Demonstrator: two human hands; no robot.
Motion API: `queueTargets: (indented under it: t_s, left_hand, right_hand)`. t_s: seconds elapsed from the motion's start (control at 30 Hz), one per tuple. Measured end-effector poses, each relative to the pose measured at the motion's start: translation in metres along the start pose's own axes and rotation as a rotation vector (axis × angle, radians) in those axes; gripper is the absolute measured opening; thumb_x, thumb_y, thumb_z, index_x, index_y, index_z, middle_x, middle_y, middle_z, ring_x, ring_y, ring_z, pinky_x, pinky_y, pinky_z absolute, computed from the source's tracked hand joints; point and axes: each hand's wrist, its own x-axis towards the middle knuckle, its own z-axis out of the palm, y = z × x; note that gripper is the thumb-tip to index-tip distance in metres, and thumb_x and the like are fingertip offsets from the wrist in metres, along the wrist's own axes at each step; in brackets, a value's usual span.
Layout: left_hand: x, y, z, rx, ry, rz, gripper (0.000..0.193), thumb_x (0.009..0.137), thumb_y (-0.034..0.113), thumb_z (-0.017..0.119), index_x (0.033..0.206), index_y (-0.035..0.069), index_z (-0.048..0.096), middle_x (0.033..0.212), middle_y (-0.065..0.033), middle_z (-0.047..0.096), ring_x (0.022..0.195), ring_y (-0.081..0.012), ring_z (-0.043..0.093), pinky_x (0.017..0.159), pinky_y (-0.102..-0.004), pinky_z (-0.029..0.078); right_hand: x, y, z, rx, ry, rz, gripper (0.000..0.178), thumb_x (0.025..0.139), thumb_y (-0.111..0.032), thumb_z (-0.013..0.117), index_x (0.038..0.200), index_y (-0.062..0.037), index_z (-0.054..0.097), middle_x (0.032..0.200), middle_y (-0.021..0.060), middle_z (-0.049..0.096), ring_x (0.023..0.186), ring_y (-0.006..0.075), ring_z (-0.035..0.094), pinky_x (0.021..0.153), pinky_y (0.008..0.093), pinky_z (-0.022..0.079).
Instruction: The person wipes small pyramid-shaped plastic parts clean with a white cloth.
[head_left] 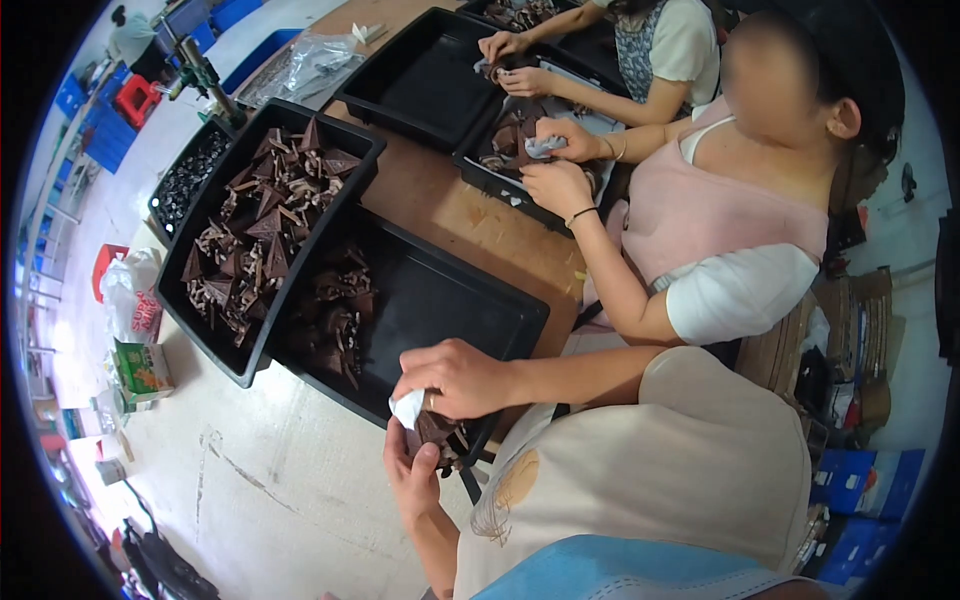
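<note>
My left hand [412, 480] grips a dark brown moulded piece [432, 430] with a flat, pointed face and thin twig-like bits below. Its thumb lies along the near side of the piece. Folded over from above, my right hand [455, 380] pinches a white cloth or tissue [408, 408] against the piece's upper edge. Just beyond my hands, a black tray [450, 290] has several brown pieces [340, 310] at its left end. Resting over that end is a second black tray [268, 335], heaped with similar brown pieces [265, 220].
To my right, a person in pink [720, 215] wipes a piece over a black bin [470, 165]; another person's hands [525, 82] work farther back. A black tray [410, 85], clear plastic bag [315, 65], metal stand [200, 75] and green box [142, 370] lie around.
</note>
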Motion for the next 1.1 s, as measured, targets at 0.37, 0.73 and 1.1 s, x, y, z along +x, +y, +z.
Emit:
queueTargets:
  t_s: [0.37,0.73,1.1]
  left_hand:
    - [0.01,-0.014,-0.004,0.136,0.03,0.03,0.072,0.064,0.025,0.09,0.118,0.0,0.049,0.102,-0.0029,0.059,0.091,-0.0127,0.06,0.079,-0.0264,0.051]
    - [0.008,-0.007,-0.008,0.236,-0.065,-0.047,0.066,0.079,0.008,0.077,0.132,0.0,0.038,0.111,-0.0036,0.053,0.098,-0.0125,0.054,0.083,-0.025,0.047]
    - [0.022,-0.004,-0.022,0.46,-0.038,-0.049,0.057,0.068,0.008,0.085,0.115,0.0,0.052,0.097,-0.003,0.061,0.087,-0.0113,0.058,0.076,-0.0259,0.049]
  right_hand:
    - [-0.019,-0.009,0.006,0.044,-0.089,0.003,0.022,0.069,0.001,0.067,0.09,-0.0071,0.069,0.078,0.0074,0.058,0.069,0.0262,0.062,0.058,0.0354,0.049]
    - [-0.022,0.001,0.023,-0.046,-0.006,0.051,0.018,0.067,-0.003,0.066,0.085,-0.0057,0.07,0.076,0.0065,0.059,0.065,0.0262,0.063,0.056,0.0358,0.051]
    - [-0.008,0.016,0.033,-0.146,-0.05,0.071,0.016,0.071,-0.004,0.064,0.085,-0.0098,0.07,0.076,0.0067,0.058,0.066,0.0266,0.062,0.057,0.0361,0.051]
